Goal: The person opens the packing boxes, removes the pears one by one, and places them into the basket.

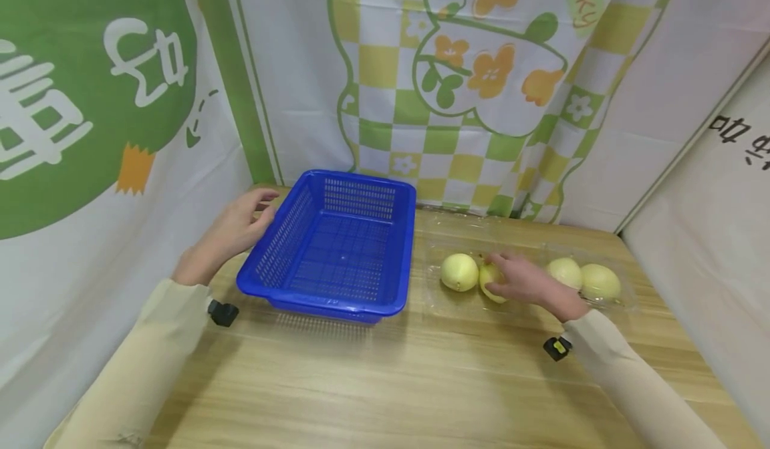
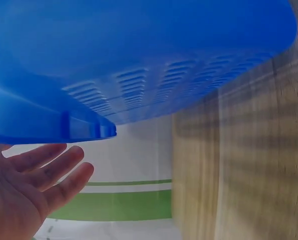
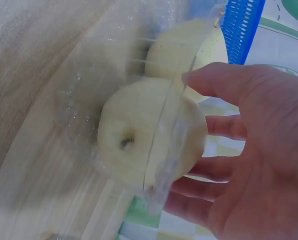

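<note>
My right hand (image 1: 523, 278) reaches over a pale yellow pear (image 1: 490, 287) in a clear plastic tray (image 1: 434, 288). In the right wrist view its thumb and fairly straight fingers spread around one side of the near pear (image 3: 138, 135), with the fingertips partly hidden behind fruit and plastic. Another pear (image 1: 459, 272) sits just to its left. My left hand (image 1: 237, 225) is at the left rim of the blue plastic basket (image 1: 411, 235), which holds nothing. Its fingers (image 2: 63, 170) extend loosely below the rim in the left wrist view; its thumb is mostly hidden there.
Two more pears (image 1: 600, 283) lie in clear plastic to the right, beneath and beyond my right wrist. The wooden table (image 1: 385, 382) meets a patterned curtain (image 1: 385, 101) at the back. White cloth walls (image 1: 710, 222) enclose both sides.
</note>
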`<state>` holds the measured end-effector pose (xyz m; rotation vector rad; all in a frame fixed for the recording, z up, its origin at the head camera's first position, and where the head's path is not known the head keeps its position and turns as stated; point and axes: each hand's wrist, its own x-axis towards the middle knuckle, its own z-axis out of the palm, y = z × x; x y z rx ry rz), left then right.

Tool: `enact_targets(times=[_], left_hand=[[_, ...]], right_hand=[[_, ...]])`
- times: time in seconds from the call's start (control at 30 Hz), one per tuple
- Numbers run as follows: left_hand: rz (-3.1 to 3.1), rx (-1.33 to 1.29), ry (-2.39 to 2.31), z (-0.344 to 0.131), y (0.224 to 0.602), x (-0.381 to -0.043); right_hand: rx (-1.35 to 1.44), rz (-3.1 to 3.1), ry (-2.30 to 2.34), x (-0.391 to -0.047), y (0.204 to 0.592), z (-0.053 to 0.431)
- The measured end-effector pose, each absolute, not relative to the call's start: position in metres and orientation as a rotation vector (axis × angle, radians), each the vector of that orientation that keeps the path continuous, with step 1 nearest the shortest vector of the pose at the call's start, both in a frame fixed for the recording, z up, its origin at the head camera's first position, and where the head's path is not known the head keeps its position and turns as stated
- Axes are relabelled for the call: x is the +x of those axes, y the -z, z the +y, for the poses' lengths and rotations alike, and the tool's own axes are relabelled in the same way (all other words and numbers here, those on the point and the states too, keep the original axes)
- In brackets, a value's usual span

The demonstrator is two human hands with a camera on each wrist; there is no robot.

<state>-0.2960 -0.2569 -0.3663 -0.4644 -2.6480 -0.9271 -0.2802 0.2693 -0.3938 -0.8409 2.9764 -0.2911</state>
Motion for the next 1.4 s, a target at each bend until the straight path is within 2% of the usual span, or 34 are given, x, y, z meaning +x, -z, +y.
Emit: enact_targets(times=[0.57, 1.4], left_hand=[[-2.703, -0.479, 0.923, -0.251, 0.386, -0.314], [-2.848, -0.454, 0.912, -0.246, 0.394, -0.326]], right_hand=[[-0.735, 2.898, 0.13, -0.282, 0.394, 0.257], [-0.761, 2.98, 0.157, -0.288, 0.416, 0.261]])
